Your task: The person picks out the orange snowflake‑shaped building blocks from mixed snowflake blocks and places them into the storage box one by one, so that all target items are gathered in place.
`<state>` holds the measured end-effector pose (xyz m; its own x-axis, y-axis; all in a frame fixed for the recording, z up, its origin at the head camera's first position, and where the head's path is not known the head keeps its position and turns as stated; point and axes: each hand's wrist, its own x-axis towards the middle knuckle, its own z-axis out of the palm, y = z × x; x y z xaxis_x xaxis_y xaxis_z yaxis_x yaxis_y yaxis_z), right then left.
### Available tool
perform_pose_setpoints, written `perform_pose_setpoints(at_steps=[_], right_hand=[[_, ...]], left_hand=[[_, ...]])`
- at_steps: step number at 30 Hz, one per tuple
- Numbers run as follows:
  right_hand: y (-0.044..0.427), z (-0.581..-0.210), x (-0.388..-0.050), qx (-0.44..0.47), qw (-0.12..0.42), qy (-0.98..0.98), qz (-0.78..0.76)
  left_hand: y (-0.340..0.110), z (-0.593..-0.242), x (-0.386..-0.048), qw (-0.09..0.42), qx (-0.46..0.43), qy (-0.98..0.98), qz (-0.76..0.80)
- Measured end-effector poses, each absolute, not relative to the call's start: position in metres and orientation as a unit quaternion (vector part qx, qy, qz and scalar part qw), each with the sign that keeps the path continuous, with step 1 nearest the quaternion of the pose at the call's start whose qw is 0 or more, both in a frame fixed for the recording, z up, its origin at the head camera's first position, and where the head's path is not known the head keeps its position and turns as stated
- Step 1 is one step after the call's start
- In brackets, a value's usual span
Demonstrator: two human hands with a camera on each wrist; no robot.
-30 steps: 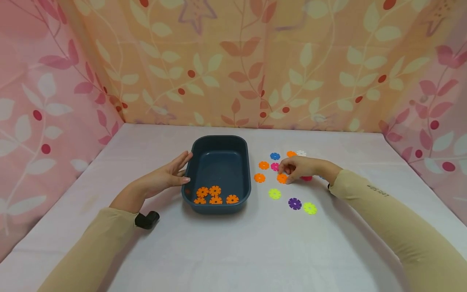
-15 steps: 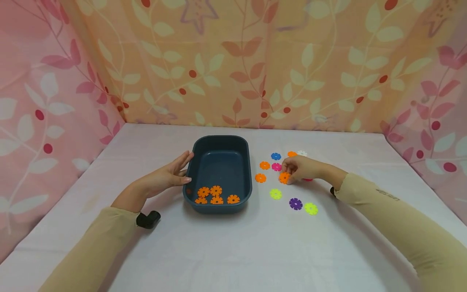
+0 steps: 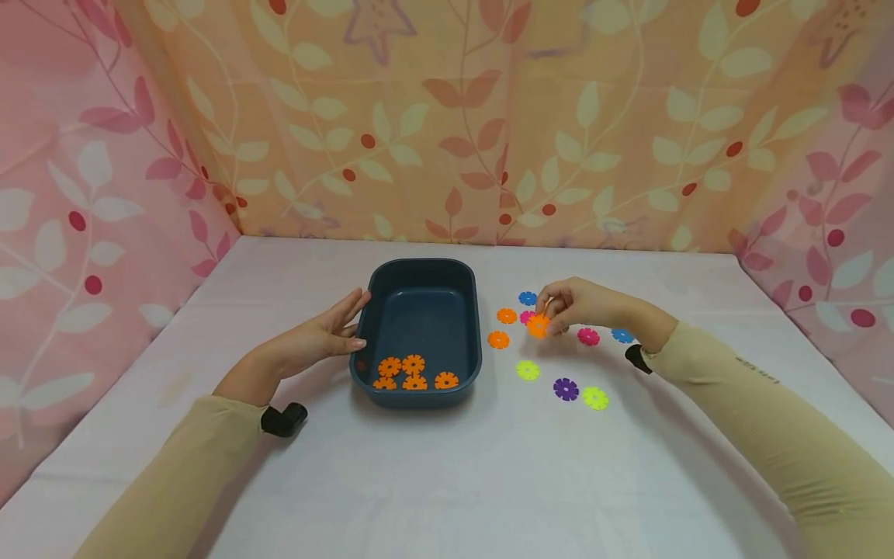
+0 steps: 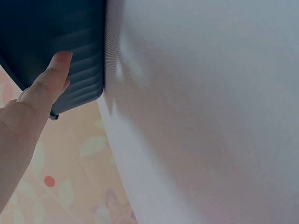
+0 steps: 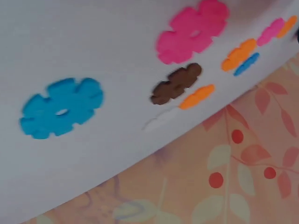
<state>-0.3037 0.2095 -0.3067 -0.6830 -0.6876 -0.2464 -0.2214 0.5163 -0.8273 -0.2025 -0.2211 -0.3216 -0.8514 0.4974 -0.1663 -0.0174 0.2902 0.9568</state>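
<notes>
A dark blue rectangular tub stands on the table with several orange notched plastic discs at its near end. My left hand rests against its left side. In the left wrist view, a fairly straight finger touches the ribbed outer wall. To the right of the tub, my right hand pinches another orange notched disc between thumb and fingers, raised over the table. A pink disc lies partly hidden behind it. The right wrist view does not show the fingers.
Loose discs lie around my right hand: two orange, yellow-green, purple, pink and blue. The right wrist view also shows a brown disc and a white one. Patterned cloth walls the back.
My right hand has lifted the orange disc off the table and moved up slightly, uncovering the pink and blue discs beneath it. My left hand and the tub have stayed in place.
</notes>
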Motion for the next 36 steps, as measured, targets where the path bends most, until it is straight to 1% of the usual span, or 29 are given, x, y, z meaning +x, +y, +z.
perform_pose_setpoints(at_steps=[4,14,36], right_hand=[[0.203,-0.298,-0.304,-0.282,0.285,0.821,-0.406],[0.177,-0.284,-0.306,-0.309,0.303,0.799,-0.419],[0.118,-0.28,-0.316,-0.372,0.345,0.742,-0.438]], left_hand=[[-0.221,-0.322,-0.203,0.224,0.153,0.769,0.578],[-0.222,-0.323,-0.202,0.225,0.153,0.774,0.572],[-0.22,-0.321,-0.202,0.225,0.151,0.775,0.571]])
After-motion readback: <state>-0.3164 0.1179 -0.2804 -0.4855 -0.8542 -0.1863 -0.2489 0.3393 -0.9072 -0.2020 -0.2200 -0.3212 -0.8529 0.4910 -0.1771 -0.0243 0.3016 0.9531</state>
